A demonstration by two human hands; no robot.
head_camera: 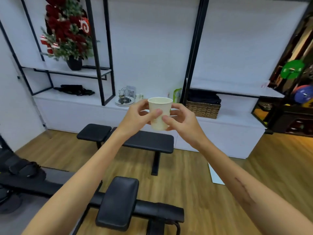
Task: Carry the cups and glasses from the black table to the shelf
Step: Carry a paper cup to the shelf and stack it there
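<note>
A cream paper cup (160, 107) stands upright in the air at arm's length, held between both hands. My left hand (138, 114) grips its left side with the thumb across the front. My right hand (180, 118) grips its right side, thumb on the lower front. The cup looks empty from here. Behind it runs the white shelf (71, 97) with black metal frames along the wall. The black table is out of view.
Two black padded benches (145, 141) (118, 202) stand on the wooden floor between me and the shelf. The shelf holds a glass rack on a plate (125, 99), a wicker basket (203, 109), a potted Christmas tree (67, 31) and black straps (74, 90).
</note>
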